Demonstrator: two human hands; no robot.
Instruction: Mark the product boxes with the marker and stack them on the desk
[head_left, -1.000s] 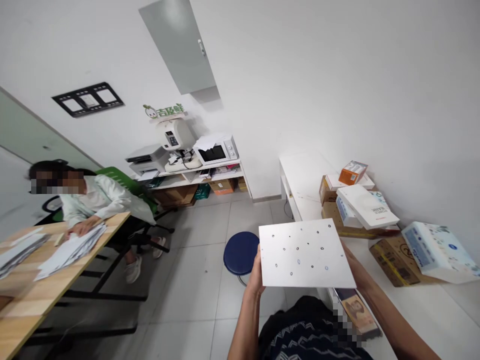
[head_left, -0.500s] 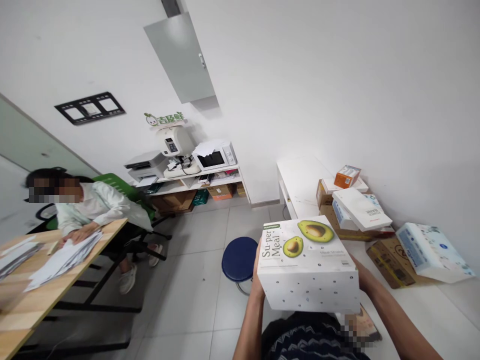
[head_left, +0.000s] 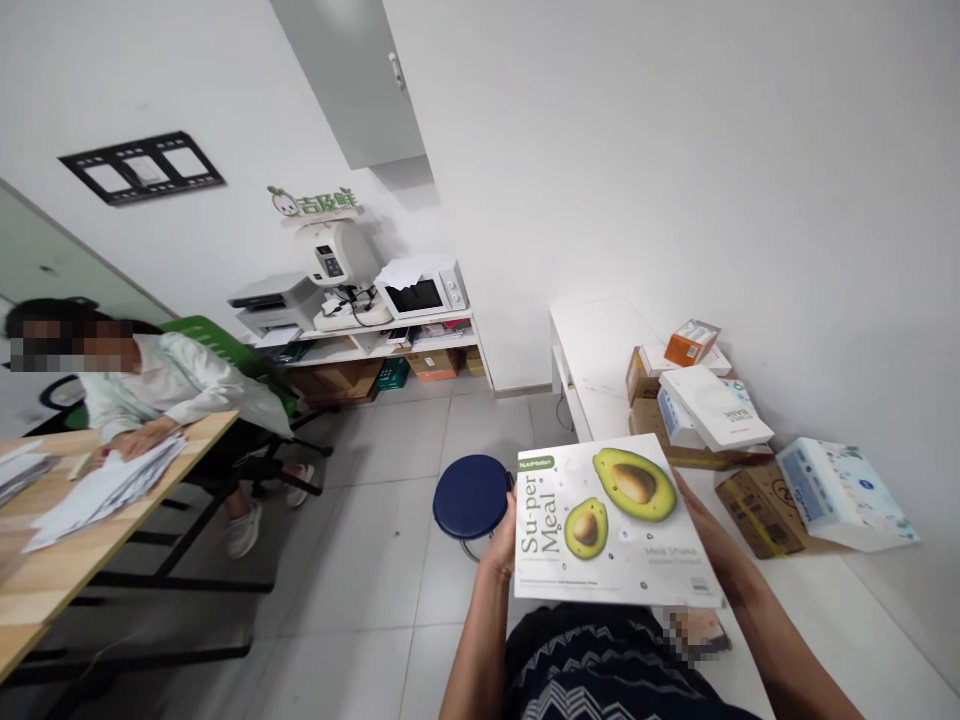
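At the bottom of the frame, just right of centre, the person holds a white box (head_left: pixel 611 525) printed with two avocado halves and the words "Su-per Meal", its printed face turned up toward the camera. The left hand (head_left: pixel 498 548) grips the box's left edge, fingers wrapped round and mostly hidden behind it. The right hand (head_left: pixel 694 505) clasps the right edge, only its back and wrist showing beside the carton. Both forearms run down to the lower edge, over a dark patterned garment.

Just behind the box, left of it, stands a round blue stool (head_left: pixel 471 495) on the grey tiled floor. To the right a white table (head_left: pixel 600 350) runs up the right side of the frame; on it lie a brown carton (head_left: pixel 750 495), a blue-and-white pack (head_left: pixel 844 495) leaning by the wall, and a stack of boxes topped by a white book (head_left: pixel 716 405) and a small orange box (head_left: pixel 690 343).

At mid left a seated person (head_left: pixel 150 385) in a pale top bends over loose papers (head_left: pixel 105 485) on a wooden desk (head_left: pixel 45 590), a green chair behind them.

Farthest back, upper centre-left, a low white shelf (head_left: pixel 390 345) carries a printer (head_left: pixel 270 300) and a microwave (head_left: pixel 421 290) against the wall.
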